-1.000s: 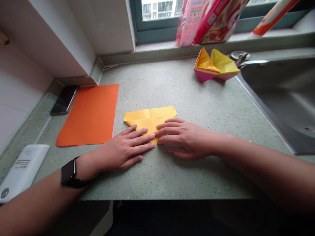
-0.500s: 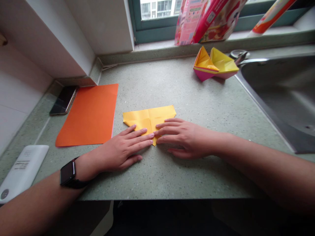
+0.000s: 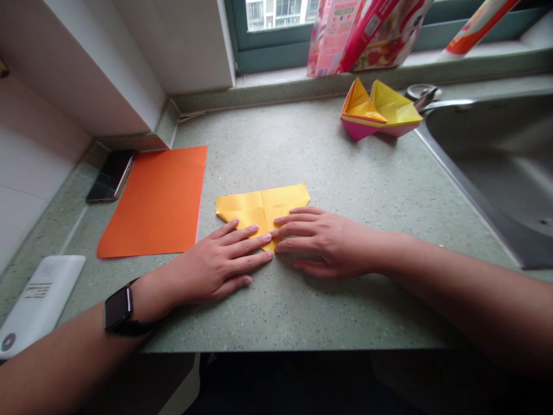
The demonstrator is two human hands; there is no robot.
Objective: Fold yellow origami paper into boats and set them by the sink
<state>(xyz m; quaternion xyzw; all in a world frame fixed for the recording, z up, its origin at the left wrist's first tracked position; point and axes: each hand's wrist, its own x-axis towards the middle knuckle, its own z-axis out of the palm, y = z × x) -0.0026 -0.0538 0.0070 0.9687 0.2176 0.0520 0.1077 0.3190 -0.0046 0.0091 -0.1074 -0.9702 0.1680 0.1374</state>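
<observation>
My left grip point(image 3: 211, 265), my right grip point(image 3: 328, 245), both lying open, pressing folded yellow paper point(image 3: 259, 200) at frame center, on the speckled bench point(image 3: 302, 144), orange sheet point(image 3: 151, 202) lying just left.

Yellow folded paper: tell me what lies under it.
The yellow folded paper lies on the speckled green countertop, which shows all round its edges. Its underside and anything directly beneath are hidden by the paper itself, and the left hand and right hand cover part of it.
</observation>
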